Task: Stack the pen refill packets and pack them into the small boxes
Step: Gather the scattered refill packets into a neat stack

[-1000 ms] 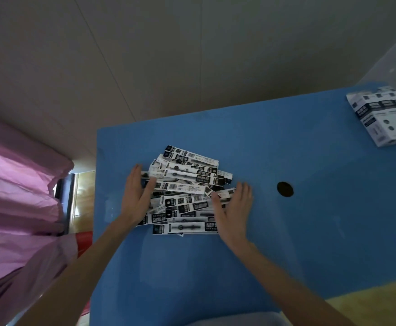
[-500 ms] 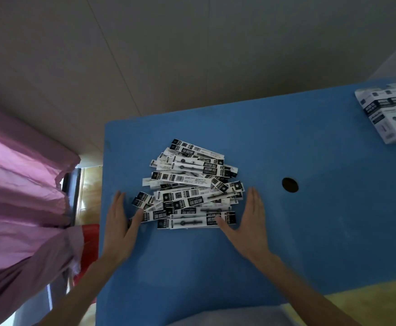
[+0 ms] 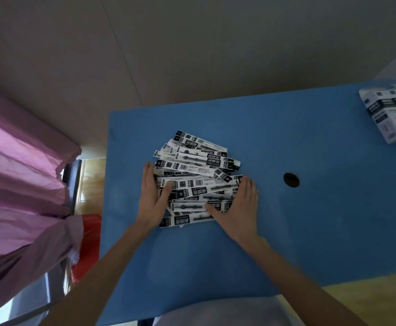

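The pen refill packets (image 3: 195, 178) lie in a loose, fanned heap on the left half of the blue worktop (image 3: 286, 243); each is a long, narrow white sleeve with black printed blocks and small barcodes, and they overlap at slightly different angles, the far ones splayed out toward the right. The small boxes (image 3: 391, 115), white with black bands and dark dots, sit at the far right corner of the worktop, well apart from the heap.

The left hand (image 3: 151, 200) lies flat against the left ends of the packets, its fingers (image 3: 148, 177) straight and close together, thumb resting on top of a packet near the middle of the heap; the right hand (image 3: 238, 208) presses against the right ends in the same way, fingers extended and together, thumb laid across the nearer packets; neither hand curls round anything, and the heap sits between the two palms.

The boxes are cut off by the right edge of the view, so their number cannot be told; the print on the packets is too small to read; the hands cover the ends of several packets; a dark round hole (image 3: 291, 180) shows in the worktop to the right of the heap; pink cloth (image 3: 20, 184) fills the left side.
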The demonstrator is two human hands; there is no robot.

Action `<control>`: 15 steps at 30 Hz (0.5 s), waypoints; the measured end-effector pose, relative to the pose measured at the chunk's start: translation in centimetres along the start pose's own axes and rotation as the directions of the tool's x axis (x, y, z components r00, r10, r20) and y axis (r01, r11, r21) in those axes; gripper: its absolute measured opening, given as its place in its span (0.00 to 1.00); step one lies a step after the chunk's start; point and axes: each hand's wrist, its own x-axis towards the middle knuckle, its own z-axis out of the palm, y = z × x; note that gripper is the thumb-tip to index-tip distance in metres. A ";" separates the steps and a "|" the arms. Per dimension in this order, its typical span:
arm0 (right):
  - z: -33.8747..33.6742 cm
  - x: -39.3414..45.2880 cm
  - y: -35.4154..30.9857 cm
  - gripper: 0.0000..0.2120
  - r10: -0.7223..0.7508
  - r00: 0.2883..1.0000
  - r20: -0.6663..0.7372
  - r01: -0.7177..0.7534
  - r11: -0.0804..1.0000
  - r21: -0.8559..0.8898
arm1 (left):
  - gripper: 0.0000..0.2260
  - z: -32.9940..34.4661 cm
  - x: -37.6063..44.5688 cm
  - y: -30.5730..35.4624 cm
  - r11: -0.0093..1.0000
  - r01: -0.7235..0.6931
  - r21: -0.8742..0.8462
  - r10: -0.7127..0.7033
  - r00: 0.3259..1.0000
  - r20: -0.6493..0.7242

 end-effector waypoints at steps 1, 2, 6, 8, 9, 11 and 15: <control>0.1 -0.1 0.0 0.63 0.004 1.000 0.000 -0.004 1.000 0.012 | 0.38 0.0 0.3 0.1 1.000 -0.020 0.012 0.020 1.000 -0.002; 0.2 -0.3 0.0 0.63 0.003 1.000 0.000 -0.003 1.000 0.018 | 0.37 -0.1 0.4 0.0 0.999 -0.023 0.022 0.024 0.999 -0.025; 0.4 -0.9 0.2 0.61 0.027 0.999 -0.024 -0.026 0.999 0.032 | 0.40 -1.4 0.1 -1.4 0.991 0.109 0.077 -0.097 0.985 -0.142; 0.2 -1.1 0.3 0.61 0.050 0.998 -0.030 -0.049 0.998 0.038 | 0.42 -2.0 -0.8 -2.3 0.982 0.157 0.106 -0.144 0.982 -0.120; 0.2 -1.3 0.1 0.61 0.055 0.998 -0.029 -0.054 0.998 0.038 | 0.42 -2.0 -1.3 -2.6 0.982 0.145 0.122 -0.134 0.987 -0.094; 0.7 -1.3 -0.6 0.60 0.049 0.998 -0.032 -0.048 0.999 0.026 | 0.41 -1.3 -2.0 -2.5 0.983 0.091 0.160 -0.083 0.995 -0.056; 1.7 -1.1 -2.7 0.58 0.038 0.998 -0.047 -0.034 0.996 0.084 | 0.43 0.6 -2.4 -0.6 0.991 0.088 0.096 -0.086 0.996 -0.017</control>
